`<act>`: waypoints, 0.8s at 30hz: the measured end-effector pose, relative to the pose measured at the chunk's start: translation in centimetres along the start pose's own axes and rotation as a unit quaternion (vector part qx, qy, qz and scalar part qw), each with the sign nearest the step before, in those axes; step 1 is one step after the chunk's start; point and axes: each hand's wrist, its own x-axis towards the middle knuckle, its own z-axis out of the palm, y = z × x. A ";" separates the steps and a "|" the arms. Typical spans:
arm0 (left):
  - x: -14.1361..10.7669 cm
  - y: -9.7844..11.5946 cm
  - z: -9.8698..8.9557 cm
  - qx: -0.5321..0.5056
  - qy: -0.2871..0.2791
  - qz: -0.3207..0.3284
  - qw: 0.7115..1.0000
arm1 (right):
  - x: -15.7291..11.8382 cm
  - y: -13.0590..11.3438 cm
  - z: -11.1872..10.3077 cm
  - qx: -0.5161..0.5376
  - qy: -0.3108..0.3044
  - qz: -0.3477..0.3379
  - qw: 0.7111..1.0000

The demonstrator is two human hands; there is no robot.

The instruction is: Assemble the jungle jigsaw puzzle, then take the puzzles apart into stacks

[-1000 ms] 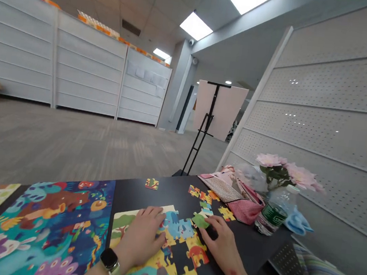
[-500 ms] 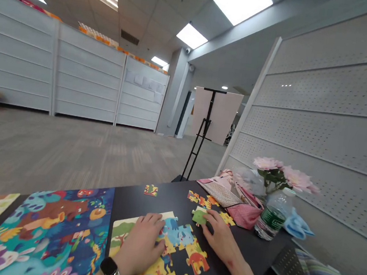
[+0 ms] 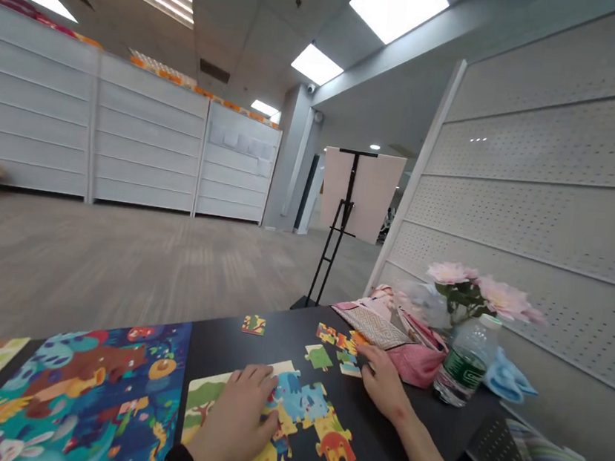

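Note:
My left hand [image 3: 242, 421], with a dark watch on its wrist, lies flat with its fingers spread on a partly assembled jigsaw puzzle [image 3: 298, 398]. The puzzle has blue elephants, an orange animal and a dark gap in its lower middle. My right hand [image 3: 383, 386] is over the table to the right of it, fingers stretched and slightly apart. Its fingertips are beside a green and light-blue puzzle piece [image 3: 348, 361]; whether they touch it is unclear. A green puzzle piece [image 3: 318, 357] lies loose to the left of that.
Several orange puzzle pieces [image 3: 335, 336] lie farther back, and a small puzzle piece [image 3: 254, 325] is near the far edge. At left is a colourful animal picture [image 3: 98, 384]. A pink pouch [image 3: 417, 364], water bottle [image 3: 461, 369] and pink flowers [image 3: 501, 295] stand at right.
My right hand has let go of the green puzzle piece, which now lies a little farther left. The hand has moved right, uncovering the green and light-blue piece. My left hand stays on the puzzle.

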 end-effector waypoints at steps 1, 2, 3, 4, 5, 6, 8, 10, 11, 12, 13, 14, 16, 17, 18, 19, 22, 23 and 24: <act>0.0 0.0 0.0 0.002 -0.001 -0.001 1.000 | -0.8 0.1 0.0 -0.006 -0.009 0.005 1.000; 0.0 -0.1 0.0 0.002 -0.001 -0.001 1.000 | -1.6 0.0 0.0 -0.011 -0.017 0.009 1.000; 0.0 -0.1 0.1 0.002 -0.001 -0.001 1.000 | -2.3 -0.2 0.0 -0.014 -0.024 0.013 1.000; 0.1 -0.1 0.1 0.002 0.000 0.000 1.000 | -3.0 -0.4 0.0 -0.015 -0.029 0.016 0.999; 0.1 -0.1 0.1 0.001 0.000 0.002 1.000 | -3.5 -0.7 0.0 -0.014 -0.033 0.017 0.999; 0.1 -0.1 0.1 0.001 0.000 0.003 1.000 | -4.0 -0.9 -0.1 -0.012 -0.038 0.016 0.999; 0.1 0.0 0.1 0.002 -0.002 0.004 1.000 | -4.5 -1.2 -0.5 -0.004 -0.048 0.013 0.999; 0.1 0.0 0.1 0.004 -0.001 0.003 1.000 | -4.7 -1.3 -0.8 0.004 -0.059 0.014 0.998; 0.1 0.0 0.1 0.005 0.000 0.004 1.000 | -4.7 -1.4 -1.0 0.006 -0.062 0.018 0.998; 0.0 0.1 0.1 0.005 0.002 0.004 1.000 | -4.7 -1.5 -1.1 0.007 -0.063 0.022 0.998; 0.0 0.1 0.1 0.005 0.004 0.004 1.000 | -4.7 -1.6 -1.1 0.007 -0.062 0.027 0.998; 0.0 0.1 0.0 0.004 0.005 0.003 1.000 | -4.6 -1.8 -1.2 0.006 -0.060 0.033 0.998; -0.1 0.2 -0.1 0.003 0.002 0.002 1.000 | -4.5 -2.1 -1.2 -0.001 -0.052 0.047 0.998; -0.2 0.2 -0.1 0.003 0.000 0.002 1.000 | -4.5 -2.3 -1.2 -0.007 -0.047 0.057 0.997; -0.2 0.2 -0.2 0.003 0.000 0.003 1.000 | -4.4 -2.4 -1.3 -0.011 -0.042 0.068 0.997; -0.2 0.2 -0.2 0.003 0.000 0.002 1.000 | -4.4 -2.4 -1.4 -0.014 -0.037 0.078 0.996; -0.1 0.2 -0.1 -0.001 0.008 0.000 1.000 | -4.6 -1.9 -2.1 -0.006 -0.039 0.088 0.995; -0.1 0.2 0.0 -0.004 0.011 0.000 1.000 | -4.8 -1.6 -2.4 0.000 -0.045 0.085 0.995; 0.0 0.1 0.1 -0.006 0.014 0.001 1.000 | -5.0 -1.3 -2.7 0.004 -0.053 0.079 0.995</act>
